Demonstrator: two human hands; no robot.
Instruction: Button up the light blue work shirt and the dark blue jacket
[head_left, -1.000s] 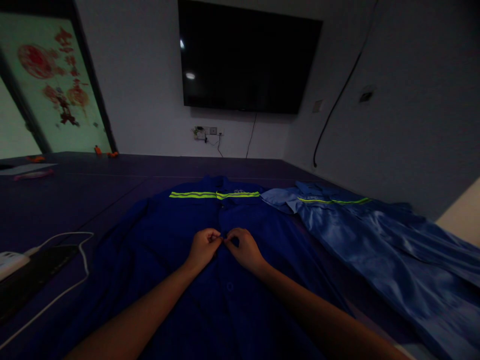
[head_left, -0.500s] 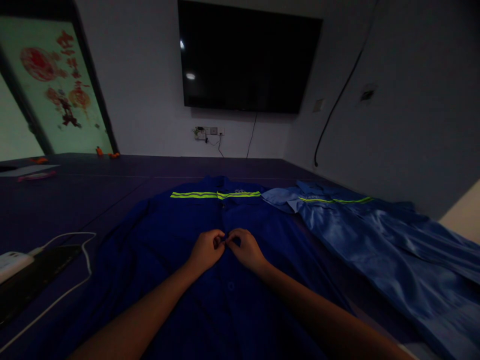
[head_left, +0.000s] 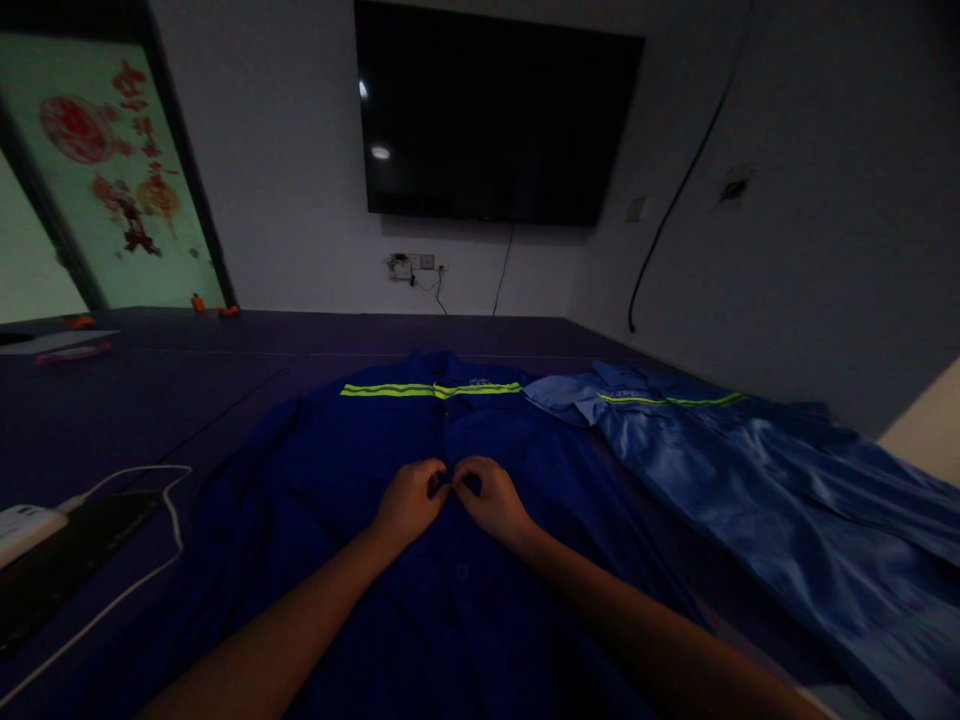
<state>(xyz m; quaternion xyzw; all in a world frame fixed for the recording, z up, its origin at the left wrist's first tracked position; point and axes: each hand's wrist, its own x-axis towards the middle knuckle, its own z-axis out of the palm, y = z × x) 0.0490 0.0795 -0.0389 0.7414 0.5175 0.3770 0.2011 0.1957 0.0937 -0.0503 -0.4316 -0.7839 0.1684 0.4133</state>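
A dark blue work jacket [head_left: 360, 440] with a yellow-green reflective stripe across its chest lies spread out, front side up, in front of me. Over the middle of its front opening, my left hand [head_left: 412, 492] pinches the fabric between thumb and forefinger. Facing it almost fingertip to fingertip, my right hand [head_left: 491, 497] pinches the other side of the same opening. Whatever small part sits between the fingertips is hidden. One round button [head_left: 462, 572] shows on the front strip below my hands.
A lighter blue work garment [head_left: 720, 480] with a similar stripe lies to the right, its sleeve touching the jacket. At the left are a white power strip [head_left: 30, 530], a dark flat object [head_left: 82, 565] and a white cable [head_left: 178, 520]. A television [head_left: 502, 110] hangs on the far wall.
Almost nothing differs. Both hands keep their pinch at the same spot on the jacket front, with only a tiny shift of the fingers.
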